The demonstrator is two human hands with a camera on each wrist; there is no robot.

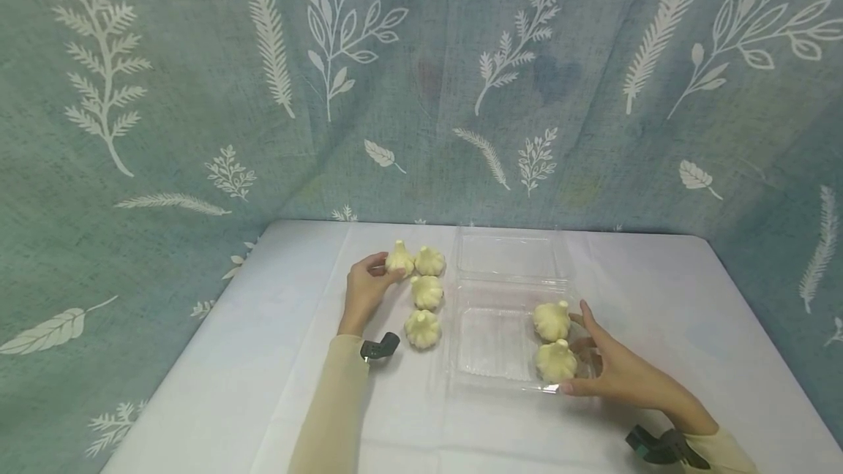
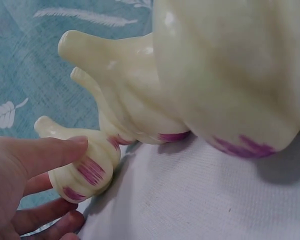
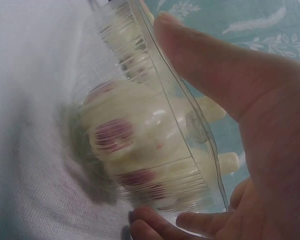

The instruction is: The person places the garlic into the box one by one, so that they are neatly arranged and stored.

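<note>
My left hand (image 1: 366,290) pinches a pale garlic bulb (image 1: 399,260) between thumb and fingers at the far left of the group. In the left wrist view the thumb lies on the side of this purple-streaked bulb (image 2: 92,172). Right of it, several more bulbs stand in a column, such as the front one (image 1: 422,329). My right hand (image 1: 622,368) grips the right side of an open clear plastic box (image 1: 487,342), thumb at the near corner. Two bulbs (image 1: 552,321) sit inside along the box's right wall; the right wrist view shows them through ribbed plastic (image 3: 140,135).
The box's clear lid (image 1: 507,254) lies folded back behind it, towards the table's far edge. A white cloth (image 1: 263,357) covers the table. Behind hangs a green-blue curtain (image 1: 421,93) with white leaf prints.
</note>
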